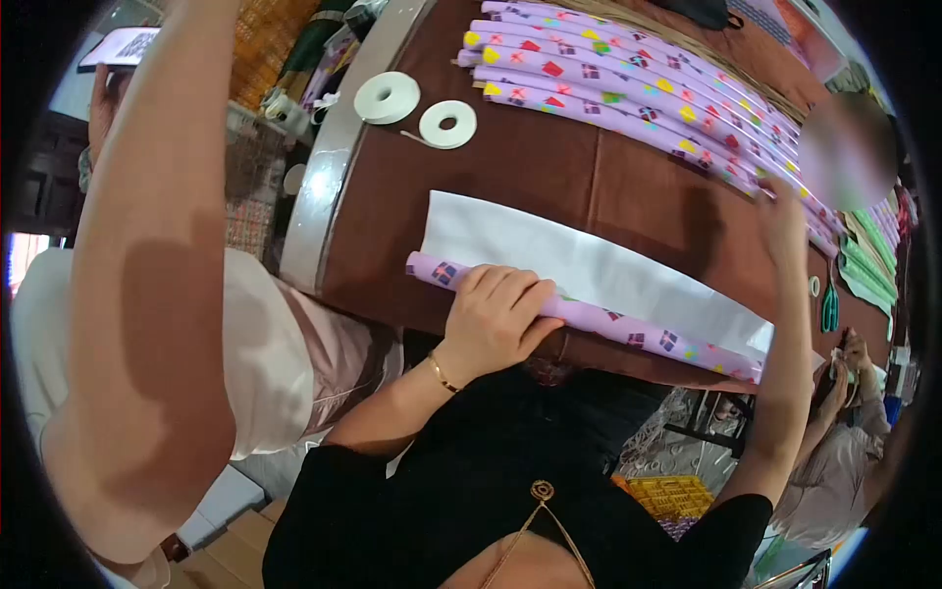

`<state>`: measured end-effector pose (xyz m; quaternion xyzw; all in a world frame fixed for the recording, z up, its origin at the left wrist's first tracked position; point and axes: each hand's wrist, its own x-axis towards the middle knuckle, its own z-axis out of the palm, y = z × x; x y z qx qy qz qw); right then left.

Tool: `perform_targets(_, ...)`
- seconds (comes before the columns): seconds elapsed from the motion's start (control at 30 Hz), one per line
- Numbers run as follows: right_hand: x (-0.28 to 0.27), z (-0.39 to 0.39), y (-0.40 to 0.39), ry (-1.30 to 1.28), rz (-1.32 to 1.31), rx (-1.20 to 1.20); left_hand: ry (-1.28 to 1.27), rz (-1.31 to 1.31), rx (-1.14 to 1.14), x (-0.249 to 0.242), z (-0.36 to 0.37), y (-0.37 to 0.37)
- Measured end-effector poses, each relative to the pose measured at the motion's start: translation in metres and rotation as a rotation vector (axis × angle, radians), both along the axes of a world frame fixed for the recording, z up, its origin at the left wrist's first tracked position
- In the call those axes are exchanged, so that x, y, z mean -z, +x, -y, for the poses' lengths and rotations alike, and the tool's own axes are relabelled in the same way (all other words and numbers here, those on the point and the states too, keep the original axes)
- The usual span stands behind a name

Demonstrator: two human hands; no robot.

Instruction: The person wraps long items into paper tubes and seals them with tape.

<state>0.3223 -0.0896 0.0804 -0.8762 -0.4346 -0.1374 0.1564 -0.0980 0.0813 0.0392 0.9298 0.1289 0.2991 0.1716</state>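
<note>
My left hand (500, 312) lies over a partly rolled sheet of lilac wrapping paper (633, 331), fingers wrapped round the roll and thumb along its near side. The sheet's white underside (549, 245) spreads flat beyond the roll. Raised at the right, my right hand (782, 221) has its fingertips bent together in front of the finished paper rolls (628, 83); what they pinch, if anything, I cannot tell. These rolls lie side by side at the far edge, patterned with gifts and coloured shapes.
Two rolls of white tape (387, 98) lie on the brown tabletop (383, 206). Green-handled scissors (830, 306) rest at the right. Another person's arm (147, 294) fills the left side, near a phone (118, 46). Further right, a person's hands (846, 368) show at the table edge.
</note>
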Motion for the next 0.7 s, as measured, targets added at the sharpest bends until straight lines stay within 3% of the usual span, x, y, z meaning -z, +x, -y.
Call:
perform_targets(0.03, 0.005, -0.040, -0.029, 0.087, -0.067, -0.186, -0.001, 0.002, 0.005, -0.001, 0.000, 0.000)
perform_targets(0.07, -0.016, -0.086, -0.091, -0.042, -0.078, -0.242, -0.003, 0.004, 0.013, -0.002, 0.000, 0.000)
perform_targets(0.17, -0.015, -0.180, -0.180, -0.044, -0.192, -0.580, 0.005, 0.026, 0.006, 0.002, 0.000, -0.001)
perform_targets(0.23, 0.019, -0.234, -0.207, 0.202, -0.067, -0.787, -0.006, 0.004, 0.006, 0.000, 0.000, -0.002)
perform_targets(0.37, 0.045, -0.293, -0.243, -0.014, -0.052, -0.659, -0.032, 0.056, 0.022, 0.003, -0.002, -0.003)
perform_targets(0.43, 0.034, -0.298, -0.249, -0.138, -0.176, -0.626, -0.030, -0.011, 0.012, 0.005, -0.001, -0.002)
perform_targets(0.5, 0.051, -0.299, -0.248, -0.156, -0.017, -0.582, 0.001, -0.035, 0.007, 0.000, -0.001, 0.002)
perform_targets(0.53, 0.043, -0.290, -0.248, -0.167, -0.099, -0.602, -0.001, -0.045, 0.019, 0.001, 0.001, 0.004)
perform_targets(0.57, 0.030, -0.278, -0.247, -0.243, -0.020, -0.639, -0.009, -0.041, 0.018, 0.003, 0.001, 0.003)
perform_targets(0.6, 0.037, -0.270, -0.249, -0.212, -0.005, -0.588, 0.044, -0.017, 0.021, 0.002, 0.002, 0.003)
perform_targets(0.7, 0.046, -0.251, -0.248, 0.011, -0.346, -0.576, 0.108, -0.107, -0.005, 0.001, 0.006, -0.004)
